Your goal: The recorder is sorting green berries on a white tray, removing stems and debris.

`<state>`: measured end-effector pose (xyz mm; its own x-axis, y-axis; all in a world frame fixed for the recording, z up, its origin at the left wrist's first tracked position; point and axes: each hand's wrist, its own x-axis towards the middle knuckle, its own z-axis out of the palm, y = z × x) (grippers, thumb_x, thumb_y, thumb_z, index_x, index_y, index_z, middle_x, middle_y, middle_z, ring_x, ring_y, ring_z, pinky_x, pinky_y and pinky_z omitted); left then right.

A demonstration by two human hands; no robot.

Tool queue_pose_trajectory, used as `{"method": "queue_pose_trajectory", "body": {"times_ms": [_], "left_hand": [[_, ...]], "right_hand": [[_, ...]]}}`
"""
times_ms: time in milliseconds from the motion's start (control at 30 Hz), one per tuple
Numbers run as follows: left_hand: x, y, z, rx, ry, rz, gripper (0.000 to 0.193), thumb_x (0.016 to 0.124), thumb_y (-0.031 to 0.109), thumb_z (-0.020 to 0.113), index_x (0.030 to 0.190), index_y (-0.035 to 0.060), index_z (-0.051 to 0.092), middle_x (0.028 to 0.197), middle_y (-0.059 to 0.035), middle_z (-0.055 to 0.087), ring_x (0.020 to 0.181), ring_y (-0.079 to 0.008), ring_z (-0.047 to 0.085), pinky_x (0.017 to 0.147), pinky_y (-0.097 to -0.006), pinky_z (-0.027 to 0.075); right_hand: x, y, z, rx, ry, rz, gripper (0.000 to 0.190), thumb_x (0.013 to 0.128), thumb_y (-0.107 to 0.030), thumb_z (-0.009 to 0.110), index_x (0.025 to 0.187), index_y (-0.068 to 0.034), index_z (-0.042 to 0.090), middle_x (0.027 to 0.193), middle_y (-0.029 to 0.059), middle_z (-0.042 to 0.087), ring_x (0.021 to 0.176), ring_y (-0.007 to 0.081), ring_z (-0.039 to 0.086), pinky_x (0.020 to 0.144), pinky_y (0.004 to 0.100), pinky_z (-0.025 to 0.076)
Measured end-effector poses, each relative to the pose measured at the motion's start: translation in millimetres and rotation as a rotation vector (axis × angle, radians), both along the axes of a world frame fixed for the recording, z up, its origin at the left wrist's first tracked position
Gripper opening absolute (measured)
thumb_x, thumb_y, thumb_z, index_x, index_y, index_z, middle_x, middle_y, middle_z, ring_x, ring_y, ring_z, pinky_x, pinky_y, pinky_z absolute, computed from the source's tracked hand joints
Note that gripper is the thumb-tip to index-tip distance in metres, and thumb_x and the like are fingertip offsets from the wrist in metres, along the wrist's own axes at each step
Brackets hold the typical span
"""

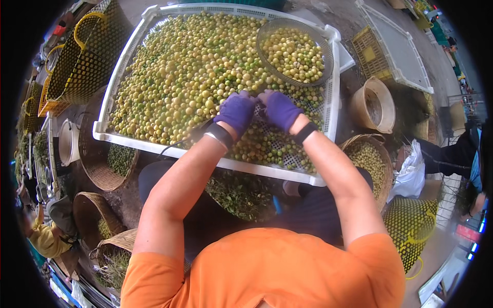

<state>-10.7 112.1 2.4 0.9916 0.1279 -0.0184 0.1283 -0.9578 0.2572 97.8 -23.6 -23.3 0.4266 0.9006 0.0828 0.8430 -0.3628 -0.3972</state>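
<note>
My left hand [238,109] and my right hand [280,107] wear purple gloves that leave the fingertips bare. They meet over a white plastic mesh tray [265,172], close to its right half. Small round yellow-green fruits [181,73], which look like Indian gooseberries, cover most of the tray. Both hands have curled fingers near the fruit; whatever lies between the fingertips is hidden. Beyond my right hand, a clear ribbed bowl [328,61] full of paler fruits rests on the tray. Mesh shows through near my right wrist, where the fruits lie thinner.
Beneath the tray, leaves and stems [238,196] lie between my legs. To the right stand a beige bucket [362,104], a wicker basket of fruits [368,165] and a yellow-black woven basket [410,223]. Wicker baskets [92,169] line the left. A person [50,235] is at far left.
</note>
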Motion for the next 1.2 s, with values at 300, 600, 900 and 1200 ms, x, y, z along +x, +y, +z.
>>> {"method": "queue_pose_trajectory", "body": {"times_ms": [300,600,900,1200], "left_hand": [[6,-8,11,0.055,0.104,0.035,0.019,0.090,0.011,0.051,0.104,0.0087,0.063,0.106,-0.0160,0.059,0.102,-0.0327,0.061,0.083,-0.0455,0.053],[4,0,13,-0.083,0.146,0.095,0.021,0.089,0.009,0.052,0.106,0.0103,0.063,0.106,-0.0156,0.063,0.101,-0.0355,0.064,0.083,-0.0476,0.052],[-3,4,10,-0.176,0.036,0.063,0.017,0.082,0.010,0.059,0.098,0.0098,0.064,0.094,-0.0154,0.066,0.090,-0.0347,0.066,0.076,-0.0427,0.053],[-19,71,43,-1.378,-0.083,-0.061,0.022,0.087,0.012,0.066,0.105,0.0016,0.058,0.085,0.0006,0.064,0.079,-0.0108,0.063,0.067,-0.0270,0.052]], "right_hand": [[42,-59,105,0.154,0.171,-0.340,0.034,0.074,-0.017,0.077,0.103,-0.002,0.065,0.091,0.0199,0.066,0.085,0.0362,0.064,0.079,0.0418,0.051],[-53,-77,50,-0.293,-0.068,0.243,0.013,0.076,-0.017,0.070,0.087,-0.011,0.067,0.087,0.0118,0.063,0.083,0.0288,0.066,0.071,0.0403,0.052],[-65,-87,41,-0.259,-0.087,0.122,0.011,0.079,-0.011,0.061,0.090,-0.009,0.063,0.087,0.0124,0.061,0.080,0.0311,0.065,0.069,0.0431,0.052],[-90,-36,24,-0.217,-0.086,0.250,0.012,0.078,-0.019,0.063,0.087,-0.015,0.070,0.092,0.0092,0.065,0.084,0.0280,0.066,0.071,0.0444,0.050]]}}
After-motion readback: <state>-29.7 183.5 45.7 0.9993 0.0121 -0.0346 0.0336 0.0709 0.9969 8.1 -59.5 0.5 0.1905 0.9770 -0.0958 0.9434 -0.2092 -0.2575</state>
